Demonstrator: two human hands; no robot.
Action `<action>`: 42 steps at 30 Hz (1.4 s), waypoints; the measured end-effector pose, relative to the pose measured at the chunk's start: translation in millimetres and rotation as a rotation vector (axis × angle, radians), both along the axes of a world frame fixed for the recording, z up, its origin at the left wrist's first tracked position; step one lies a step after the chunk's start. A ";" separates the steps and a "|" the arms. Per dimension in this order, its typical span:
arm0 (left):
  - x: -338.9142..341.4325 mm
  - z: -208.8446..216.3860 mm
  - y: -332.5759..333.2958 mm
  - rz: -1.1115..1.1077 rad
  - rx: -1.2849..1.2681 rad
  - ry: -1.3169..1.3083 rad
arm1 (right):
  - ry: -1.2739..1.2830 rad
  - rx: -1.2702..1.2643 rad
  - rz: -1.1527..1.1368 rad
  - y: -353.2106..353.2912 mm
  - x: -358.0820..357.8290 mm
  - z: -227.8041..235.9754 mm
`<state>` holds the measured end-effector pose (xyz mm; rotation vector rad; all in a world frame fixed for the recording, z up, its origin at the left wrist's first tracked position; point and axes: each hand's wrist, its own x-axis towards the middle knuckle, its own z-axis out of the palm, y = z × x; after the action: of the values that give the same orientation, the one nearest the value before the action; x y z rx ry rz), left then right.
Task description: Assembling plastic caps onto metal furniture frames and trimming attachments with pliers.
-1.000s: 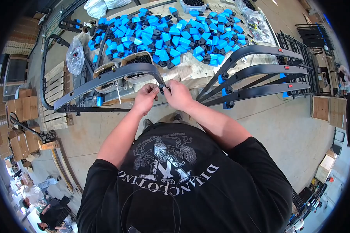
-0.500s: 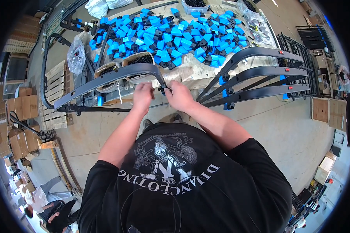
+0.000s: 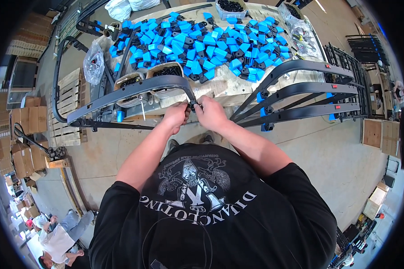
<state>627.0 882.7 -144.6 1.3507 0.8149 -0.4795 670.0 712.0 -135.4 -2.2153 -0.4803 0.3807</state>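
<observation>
A bent black metal frame (image 3: 132,88) stands at the front left of the table, its curved end coming down between my hands. Around a small black fitting (image 3: 193,104) at that end, the fingers of my right hand (image 3: 211,113) are pinched. Right beside it, my left hand (image 3: 176,116) is closed with its fingers curled. Whatever it holds, if anything, is hidden. Just behind the frame are two bins of small black parts, a left bin (image 3: 129,102) and a right bin (image 3: 165,93).
Many blue-and-black plastic pieces (image 3: 197,47) cover the wooden table (image 3: 220,86). Three more black frames (image 3: 296,92) with blue pieces stand to my right. A wooden pallet (image 3: 67,107), cardboard boxes (image 3: 33,120) and a pallet jack (image 3: 56,154) are on the left. People are at the lower left.
My left hand has moved right and slightly down, close to my right hand, and its fingers are now curled. My right hand stays at the fitting. People at lower left have shifted.
</observation>
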 end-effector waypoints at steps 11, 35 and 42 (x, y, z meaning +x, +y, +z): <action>-18.6 -31.9 1.5 -0.247 0.606 -0.473 | -0.059 0.007 0.028 3.1 -1.4 -4.4; -121.7 -70.9 301.7 -0.268 1.022 -0.086 | 0.648 0.245 -0.228 135.7 -174.5 -57.4; -197.9 36.1 307.2 -0.505 0.816 -0.478 | 1.162 0.645 -0.253 315.5 -189.6 -18.0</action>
<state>429.0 1189.9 -108.4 2.3399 0.2443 -0.1758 480.4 1027.5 -153.4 -1.1232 0.2875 1.0815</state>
